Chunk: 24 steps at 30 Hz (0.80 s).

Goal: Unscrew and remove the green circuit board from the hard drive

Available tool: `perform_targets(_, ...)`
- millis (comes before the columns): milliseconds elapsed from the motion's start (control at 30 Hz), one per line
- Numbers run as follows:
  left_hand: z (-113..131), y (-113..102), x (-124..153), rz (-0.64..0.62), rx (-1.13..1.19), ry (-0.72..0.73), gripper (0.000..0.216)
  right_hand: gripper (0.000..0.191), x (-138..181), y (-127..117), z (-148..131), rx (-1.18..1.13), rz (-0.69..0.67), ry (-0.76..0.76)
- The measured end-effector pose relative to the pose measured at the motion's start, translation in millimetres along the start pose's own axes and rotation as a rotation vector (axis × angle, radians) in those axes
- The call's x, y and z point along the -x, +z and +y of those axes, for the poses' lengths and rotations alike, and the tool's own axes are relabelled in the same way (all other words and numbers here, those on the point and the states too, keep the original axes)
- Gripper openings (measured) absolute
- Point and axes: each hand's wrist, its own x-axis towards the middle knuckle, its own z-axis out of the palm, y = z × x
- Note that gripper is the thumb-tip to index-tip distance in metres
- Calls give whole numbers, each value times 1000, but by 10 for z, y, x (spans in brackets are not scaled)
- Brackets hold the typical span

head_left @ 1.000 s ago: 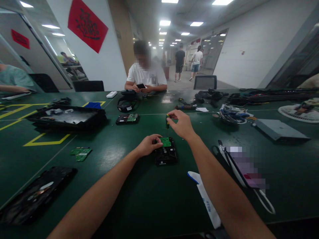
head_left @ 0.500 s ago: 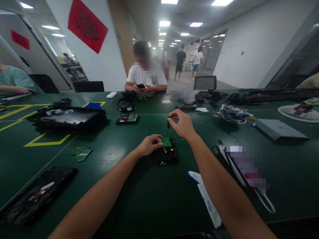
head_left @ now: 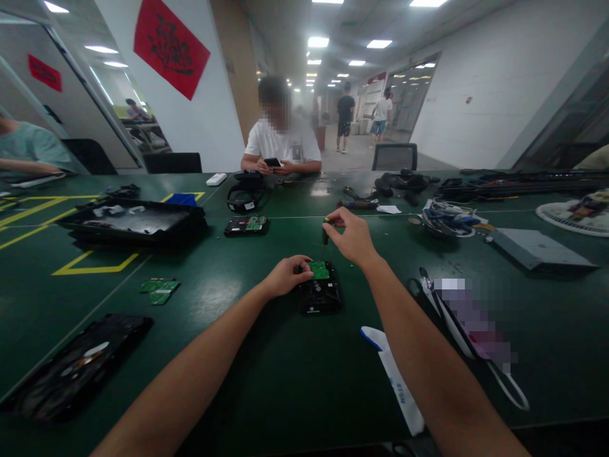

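Note:
A black hard drive [head_left: 321, 298] lies on the green table in front of me, with a green circuit board [head_left: 320, 270] on its far half. At the drive's left edge, my left hand [head_left: 291, 277] is closed, thumb and fingers gripping the drive beside the board. My right hand [head_left: 351, 235] pinches the handle of a small screwdriver [head_left: 325, 236] from above. The screwdriver stands nearly upright, its thin shaft pointing down to the far edge of the board. Whether its tip sits in a screw is too small to tell.
Another hard drive [head_left: 246, 225] lies farther back, left of centre. Loose circuit boards [head_left: 160, 291] and an opened black casing [head_left: 78, 365] are on the left, near a black tray [head_left: 137, 228]. A grey metal box [head_left: 540, 247] stands right. A person [head_left: 280, 143] sits opposite.
The view has shifted slightly, moving everything a little to the right. Both hands keep their hold on the drive and screwdriver; little else differs.

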Motion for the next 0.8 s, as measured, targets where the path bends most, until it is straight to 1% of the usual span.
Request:
perform_targets(167,-18,0,-8,-1,-11,6,22,13,-3,-6,-19,-2,-29,-47)
perform_targets(367,9,-26,-20,-9,-44,18,18,12,-18,-29,-70,-13,-80,-32)
perform_targets(567,78,-25,-4,-13,-63,0,21,12,-9,-64,-80,27,-71,-31)
perform_targets(800,69,9,17,10,-51,-23,26,16,5,-103,-136,17,-79,78)
